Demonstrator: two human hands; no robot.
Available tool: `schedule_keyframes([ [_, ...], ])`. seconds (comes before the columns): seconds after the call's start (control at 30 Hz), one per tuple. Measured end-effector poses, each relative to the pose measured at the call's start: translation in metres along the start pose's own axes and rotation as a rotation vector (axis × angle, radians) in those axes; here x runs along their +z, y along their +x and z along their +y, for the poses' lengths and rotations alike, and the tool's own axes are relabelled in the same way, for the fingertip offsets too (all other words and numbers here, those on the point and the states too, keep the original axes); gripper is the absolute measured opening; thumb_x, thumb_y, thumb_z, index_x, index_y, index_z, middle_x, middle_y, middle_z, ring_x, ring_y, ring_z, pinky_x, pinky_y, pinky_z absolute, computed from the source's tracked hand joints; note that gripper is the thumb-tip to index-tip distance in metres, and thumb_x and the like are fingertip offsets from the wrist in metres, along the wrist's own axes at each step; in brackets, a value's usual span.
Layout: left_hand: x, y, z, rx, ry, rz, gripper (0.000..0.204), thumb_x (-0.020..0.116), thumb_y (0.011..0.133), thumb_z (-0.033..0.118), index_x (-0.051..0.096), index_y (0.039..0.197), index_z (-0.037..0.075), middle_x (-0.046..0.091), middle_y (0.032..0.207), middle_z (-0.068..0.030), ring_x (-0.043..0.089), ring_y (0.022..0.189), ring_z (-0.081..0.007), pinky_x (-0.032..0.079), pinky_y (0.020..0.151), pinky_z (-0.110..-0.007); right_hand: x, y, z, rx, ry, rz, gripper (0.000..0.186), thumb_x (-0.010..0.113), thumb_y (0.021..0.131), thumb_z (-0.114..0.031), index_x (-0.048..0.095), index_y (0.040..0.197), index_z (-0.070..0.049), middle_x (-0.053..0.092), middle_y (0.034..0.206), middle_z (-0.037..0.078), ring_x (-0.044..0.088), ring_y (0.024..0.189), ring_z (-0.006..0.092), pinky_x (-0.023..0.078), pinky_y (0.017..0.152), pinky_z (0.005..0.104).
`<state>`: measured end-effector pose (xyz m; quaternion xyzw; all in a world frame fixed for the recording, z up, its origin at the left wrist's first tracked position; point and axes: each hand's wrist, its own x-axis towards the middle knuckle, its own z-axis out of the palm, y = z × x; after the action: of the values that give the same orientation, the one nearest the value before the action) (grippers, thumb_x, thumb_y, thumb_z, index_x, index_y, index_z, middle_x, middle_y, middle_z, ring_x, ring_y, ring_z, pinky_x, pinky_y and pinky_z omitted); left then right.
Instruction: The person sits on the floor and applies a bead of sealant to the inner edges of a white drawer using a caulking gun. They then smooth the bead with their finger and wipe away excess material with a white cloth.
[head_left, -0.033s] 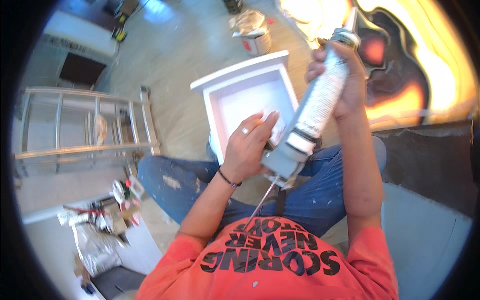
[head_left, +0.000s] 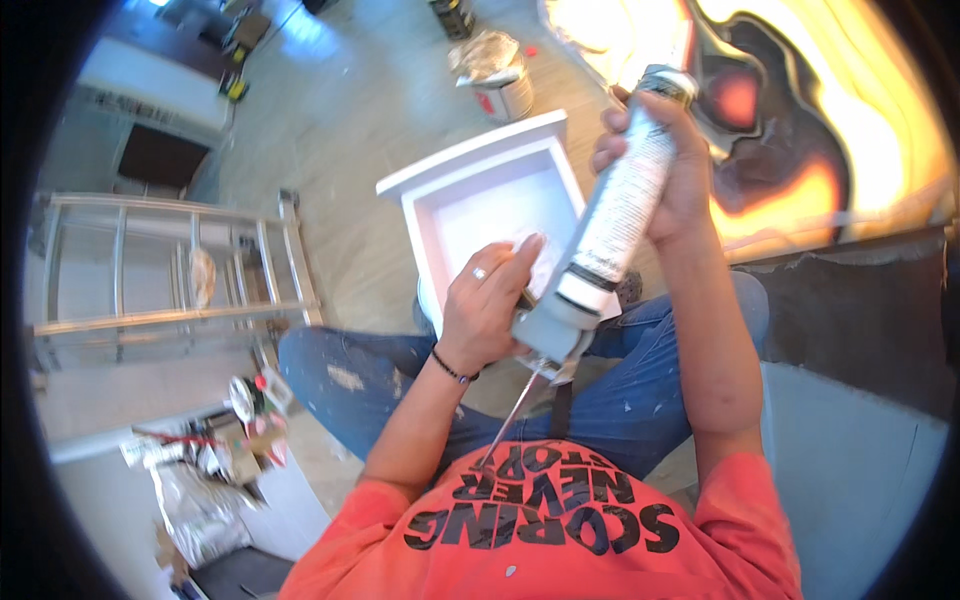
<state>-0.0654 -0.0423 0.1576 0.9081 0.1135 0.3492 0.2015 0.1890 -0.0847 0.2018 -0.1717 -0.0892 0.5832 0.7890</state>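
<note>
A caulking gun [head_left: 556, 335] with a white sealant cartridge [head_left: 620, 205] is held at a slant in front of my body, its nozzle up and to the right. My right hand [head_left: 668, 170] wraps round the cartridge close to the nozzle end. At the gun's rear my left hand [head_left: 487, 305] is closed by the handle, which its fingers mostly hide. Something white and crumpled [head_left: 545, 268] shows beside the left fingertips; I cannot tell what it is. The thin metal rod [head_left: 515, 412] sticks out toward my shirt. Beyond the hands stands a white drawer-like box [head_left: 480, 170].
A bucket [head_left: 503, 90] with crumpled brown material on top stands on the floor ahead. A metal ladder [head_left: 175, 205] lies at left, above a pile of tools and plastic [head_left: 205, 490]. A glossy, bright reflective panel [head_left: 800, 130] stands at right, near a grey board [head_left: 850, 440].
The caulking gun and both hands have shifted slightly left and down in the picture. My grip looks the same.
</note>
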Motion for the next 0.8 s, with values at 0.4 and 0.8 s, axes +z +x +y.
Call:
schedule_keyframes([
  [0.4, -0.009, -0.005, -0.021, 0.089, 0.058, 0.056, 0.061, 0.072, 0.075, 0.012, 0.060, 0.132, -0.004, 0.060, 0.074, -0.0102, 0.062, 0.068, -0.0289, 0.053, 0.063, -0.041, 0.013, 0.004, 0.030, 0.015, 0.102, 0.051, 0.023, 0.075, 0.090, -0.023, 0.058, 0.100, -0.011, 0.065, 0.080, 0.003, 0.067, 0.067, 0.0172, 0.059, 0.067, 0.0361],
  [0.8, -0.035, -0.001, -0.018, 0.211, 0.167, 0.010, 0.051, 0.074, 0.077, 0.014, 0.062, 0.123, -0.005, 0.064, 0.084, -0.0132, 0.065, 0.078, -0.0306, 0.057, 0.082, -0.048, 0.026, -0.008, 0.036, -0.066, 0.110, -0.198, 0.031, 0.067, 0.093, -0.019, 0.051, 0.118, -0.010, 0.061, 0.085, 0.007, 0.066, 0.070, 0.0206, 0.056, 0.069, 0.0401],
])
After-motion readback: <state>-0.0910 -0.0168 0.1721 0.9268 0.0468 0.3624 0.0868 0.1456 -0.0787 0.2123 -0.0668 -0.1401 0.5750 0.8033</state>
